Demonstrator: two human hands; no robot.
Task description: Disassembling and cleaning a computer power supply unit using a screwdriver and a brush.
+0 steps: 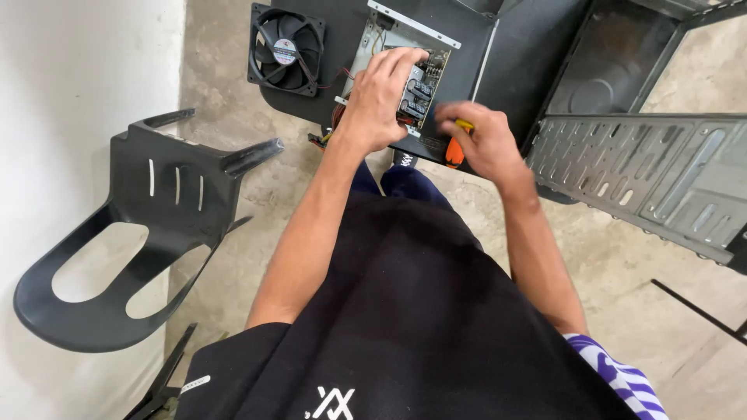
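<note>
- Head view is showing one left hand (379,99) lying fingers spread over one circuit board (420,87), fingertips pressing its top parts; the board is sitting in a metal tray (372,48) on a black panel (513,54).
- One right hand (481,140) is curling narrow around one screwdriver (456,149) with an orange and yellow handle, just beside the board's lower right corner, at the panel's near edge.
- One black fan (285,50) is lying at the panel's left edge, wires trailing toward the tray.
- One grey perforated case (654,175) is crowding the right side.
- One overturned black chair (148,225) is lying well apart on the left, bare concrete floor (257,187) between it and the person's arm.
</note>
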